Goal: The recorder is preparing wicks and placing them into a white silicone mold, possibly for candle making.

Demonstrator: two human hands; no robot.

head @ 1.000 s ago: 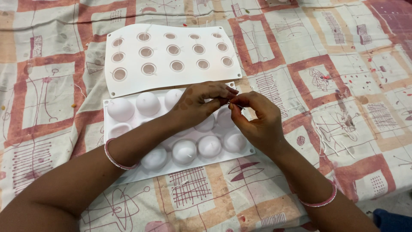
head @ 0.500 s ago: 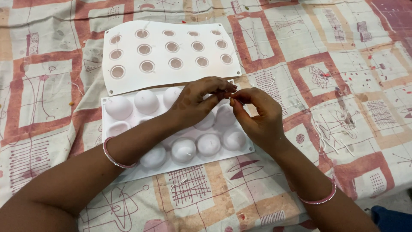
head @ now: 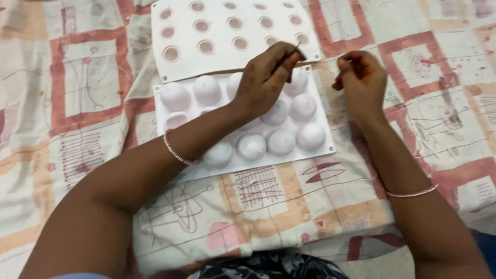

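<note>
2 hands apart above domed white mould [head: 248, 147]: left hand [head: 266, 77] pinches needle [head: 296, 48]; right hand [head: 361, 77] fingertips pinched.

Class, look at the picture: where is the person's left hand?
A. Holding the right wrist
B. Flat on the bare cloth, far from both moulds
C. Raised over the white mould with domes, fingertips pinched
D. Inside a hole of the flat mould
C: the left hand is above the domed white mould, fingertips pinched together near the flat mould with holes.
</note>
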